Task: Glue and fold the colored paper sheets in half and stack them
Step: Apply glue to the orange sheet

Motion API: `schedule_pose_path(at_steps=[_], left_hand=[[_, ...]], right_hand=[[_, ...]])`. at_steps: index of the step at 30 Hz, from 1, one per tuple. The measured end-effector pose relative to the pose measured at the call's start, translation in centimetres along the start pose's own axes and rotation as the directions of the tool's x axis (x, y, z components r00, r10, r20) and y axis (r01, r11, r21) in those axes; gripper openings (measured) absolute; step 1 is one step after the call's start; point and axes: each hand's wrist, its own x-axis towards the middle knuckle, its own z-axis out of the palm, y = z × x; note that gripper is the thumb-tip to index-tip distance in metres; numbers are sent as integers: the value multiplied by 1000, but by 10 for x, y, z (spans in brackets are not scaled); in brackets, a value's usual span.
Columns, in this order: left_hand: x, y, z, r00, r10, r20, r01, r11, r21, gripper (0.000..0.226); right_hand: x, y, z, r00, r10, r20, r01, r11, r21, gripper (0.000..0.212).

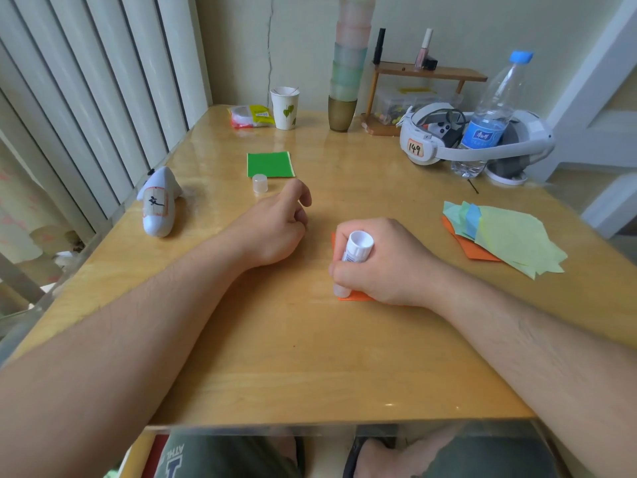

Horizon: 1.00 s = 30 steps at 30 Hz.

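Glue stick (356,250) sits gripped in your right hand (386,263), tip seemingly touching orange paper (355,297); left hand (275,229) rests loosely curled, empty.

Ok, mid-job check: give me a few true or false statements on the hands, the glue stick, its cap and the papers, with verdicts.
1. The right hand holds the glue stick with its tip down on the orange sheet. True.
2. The glue cap is on the stick. False: it stands on the table, at the near edge of the green paper.
3. The left hand holds the green paper. False: it rests on the table, holding nothing.
4. A loose pile of papers lies to the right of the right hand. True.
5. The green paper lies on the loose pile. False: it lies apart, on the far left.
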Motion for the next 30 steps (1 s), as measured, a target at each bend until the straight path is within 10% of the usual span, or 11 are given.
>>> schedule_pose_path(at_steps=[14, 22, 30], left_hand=[[-2, 1, -1, 1000, -11, 21, 11, 1000, -8, 32], [2, 3, -3, 996, 67, -66, -66, 998, 11, 21], [-6, 18, -11, 991, 122, -63, -136, 820, -556, 31]], right_hand=[[3, 9, -1, 999, -22, 42, 14, 983, 185, 19], [26, -9, -21, 985, 29, -173, 130, 543, 829, 13], [56, -12, -6, 926, 295, -236, 38, 548, 835, 14]])
